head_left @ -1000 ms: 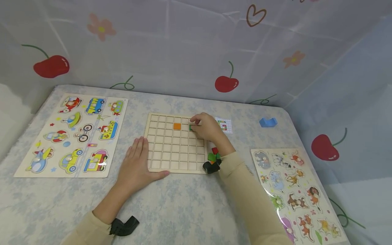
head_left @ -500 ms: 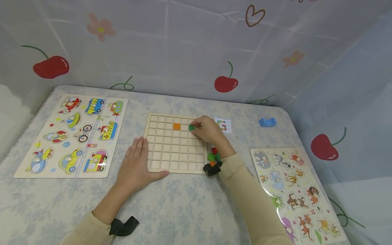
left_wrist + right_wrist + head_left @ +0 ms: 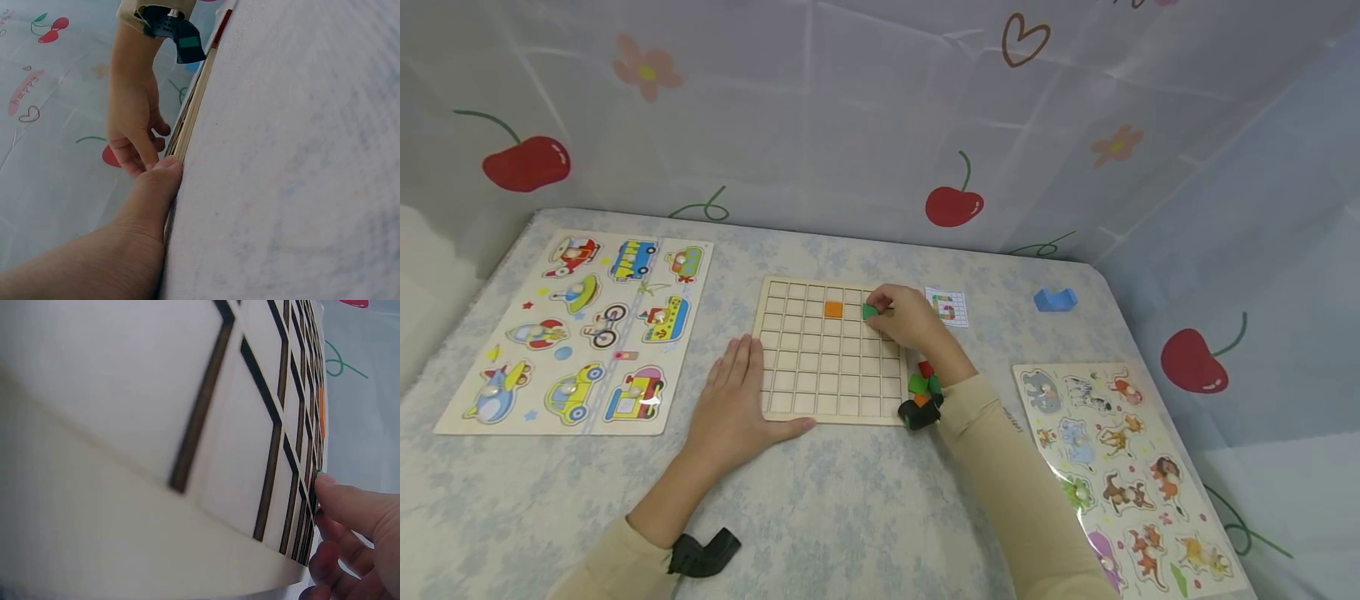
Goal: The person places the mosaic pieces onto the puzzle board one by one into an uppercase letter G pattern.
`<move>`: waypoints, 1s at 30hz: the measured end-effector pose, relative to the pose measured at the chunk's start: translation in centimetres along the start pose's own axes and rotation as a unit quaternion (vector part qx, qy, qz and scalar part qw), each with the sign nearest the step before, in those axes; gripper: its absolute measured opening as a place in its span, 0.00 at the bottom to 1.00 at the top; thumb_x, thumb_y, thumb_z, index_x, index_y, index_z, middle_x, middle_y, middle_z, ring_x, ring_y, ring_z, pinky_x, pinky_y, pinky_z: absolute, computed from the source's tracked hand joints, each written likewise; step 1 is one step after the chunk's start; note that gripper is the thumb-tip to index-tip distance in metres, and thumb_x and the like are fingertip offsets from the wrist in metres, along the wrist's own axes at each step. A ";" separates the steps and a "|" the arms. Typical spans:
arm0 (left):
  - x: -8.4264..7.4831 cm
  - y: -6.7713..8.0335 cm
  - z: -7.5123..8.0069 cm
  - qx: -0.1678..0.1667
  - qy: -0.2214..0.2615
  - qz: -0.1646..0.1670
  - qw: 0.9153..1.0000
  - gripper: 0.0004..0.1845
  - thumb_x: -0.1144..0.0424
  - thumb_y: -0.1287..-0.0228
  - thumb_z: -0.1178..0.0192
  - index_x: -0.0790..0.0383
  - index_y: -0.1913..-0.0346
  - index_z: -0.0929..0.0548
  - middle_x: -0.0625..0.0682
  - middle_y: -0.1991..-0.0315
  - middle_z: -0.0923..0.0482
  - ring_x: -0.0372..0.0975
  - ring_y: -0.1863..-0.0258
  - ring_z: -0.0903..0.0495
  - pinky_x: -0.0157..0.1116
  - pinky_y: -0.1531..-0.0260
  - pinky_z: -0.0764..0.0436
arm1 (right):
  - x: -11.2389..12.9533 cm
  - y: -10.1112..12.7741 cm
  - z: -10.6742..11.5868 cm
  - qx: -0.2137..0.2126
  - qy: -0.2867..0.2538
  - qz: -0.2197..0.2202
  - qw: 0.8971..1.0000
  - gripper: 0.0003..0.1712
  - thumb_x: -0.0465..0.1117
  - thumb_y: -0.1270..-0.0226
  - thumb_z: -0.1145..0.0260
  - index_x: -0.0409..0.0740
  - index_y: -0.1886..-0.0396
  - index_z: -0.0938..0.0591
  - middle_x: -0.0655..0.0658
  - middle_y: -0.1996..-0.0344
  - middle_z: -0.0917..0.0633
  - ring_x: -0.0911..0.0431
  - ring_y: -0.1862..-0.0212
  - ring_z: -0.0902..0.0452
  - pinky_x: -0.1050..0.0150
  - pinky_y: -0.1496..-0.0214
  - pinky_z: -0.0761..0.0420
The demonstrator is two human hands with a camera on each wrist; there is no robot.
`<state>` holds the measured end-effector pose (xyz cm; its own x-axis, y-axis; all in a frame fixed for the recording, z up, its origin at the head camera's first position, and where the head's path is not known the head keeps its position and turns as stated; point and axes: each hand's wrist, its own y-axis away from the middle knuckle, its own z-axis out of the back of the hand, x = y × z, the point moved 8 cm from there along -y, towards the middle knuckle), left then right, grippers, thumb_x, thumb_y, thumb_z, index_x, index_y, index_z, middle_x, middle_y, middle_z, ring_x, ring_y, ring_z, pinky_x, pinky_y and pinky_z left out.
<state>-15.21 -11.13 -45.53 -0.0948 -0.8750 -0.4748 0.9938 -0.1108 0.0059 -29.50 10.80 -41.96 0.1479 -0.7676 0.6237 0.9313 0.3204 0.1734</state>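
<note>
A wooden grid board (image 3: 820, 367) lies at the middle of the table, with an orange square (image 3: 833, 309) in its second row. My right hand (image 3: 904, 317) pinches a green block (image 3: 869, 312) over a cell in that same row, two cells right of the orange one. My left hand (image 3: 733, 400) lies flat with straight fingers on the cloth against the board's left front edge (image 3: 187, 119). In the right wrist view the board (image 3: 187, 425) fills the frame and my fingertips (image 3: 340, 506) show at lower right.
Loose red, green and orange blocks (image 3: 923, 382) lie by the board's right front corner. A pattern card (image 3: 948, 307) and a blue block (image 3: 1056, 298) sit to the right. A vehicle puzzle (image 3: 580, 329) lies left, an animal puzzle (image 3: 1120, 467) right. Curtains close the back.
My right hand has shifted slightly right and lower with the green block, which now shows more clearly at my fingertips. The left hand has not moved.
</note>
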 end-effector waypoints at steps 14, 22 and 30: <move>-0.1 -0.1 0.3 -0.010 -0.003 -0.006 1.000 0.77 0.19 0.61 0.37 0.72 0.22 0.58 0.66 0.20 0.61 0.57 0.20 0.61 0.57 0.23 0.55 | 0.1 -0.3 0.2 0.009 0.005 -0.004 1.000 0.16 0.46 0.33 0.31 0.51 0.47 0.18 0.49 0.54 0.18 0.53 0.50 0.24 0.55 0.46 0.22; 0.0 0.0 0.2 -0.007 -0.004 -0.005 1.000 0.77 0.20 0.60 0.37 0.72 0.22 0.58 0.67 0.20 0.61 0.57 0.20 0.61 0.57 0.23 0.55 | 0.1 -0.3 0.1 0.008 0.029 -0.002 1.000 0.18 0.47 0.34 0.30 0.50 0.46 0.16 0.49 0.54 0.18 0.53 0.50 0.23 0.56 0.49 0.21; -0.1 0.0 0.3 -0.012 -0.005 -0.005 1.000 0.77 0.19 0.61 0.37 0.72 0.22 0.58 0.67 0.20 0.60 0.57 0.20 0.60 0.56 0.23 0.54 | 1.0 -0.5 0.1 0.004 0.047 0.020 0.999 0.19 0.49 0.31 0.33 0.50 0.44 0.17 0.49 0.53 0.18 0.53 0.52 0.24 0.58 0.52 0.21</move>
<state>-15.26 -11.14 -45.26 -0.1057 -0.8789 -0.4652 0.9938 -0.1090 -0.0199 -29.88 9.88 -41.34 0.2164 -0.8020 0.5567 0.9213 0.3565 0.1555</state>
